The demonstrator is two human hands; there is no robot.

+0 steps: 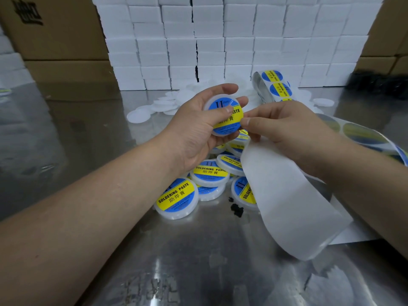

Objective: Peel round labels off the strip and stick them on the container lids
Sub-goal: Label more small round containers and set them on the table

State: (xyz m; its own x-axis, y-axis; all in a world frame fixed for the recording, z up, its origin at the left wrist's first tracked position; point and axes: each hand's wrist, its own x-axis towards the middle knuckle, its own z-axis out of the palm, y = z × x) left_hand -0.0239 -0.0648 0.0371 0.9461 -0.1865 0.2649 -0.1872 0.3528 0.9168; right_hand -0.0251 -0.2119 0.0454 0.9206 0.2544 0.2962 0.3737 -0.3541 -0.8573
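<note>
Left hand grips a blue-and-yellow-labelled round white plastic lid; right hand, touching it, holds the white paper strip.

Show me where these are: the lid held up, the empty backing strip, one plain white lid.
held lid (225, 123), head view, on the yellow band of its label.
empty backing strip (284, 195), head view, on its bare middle.
plain white lid (139, 115), head view, on its flat top.
</note>
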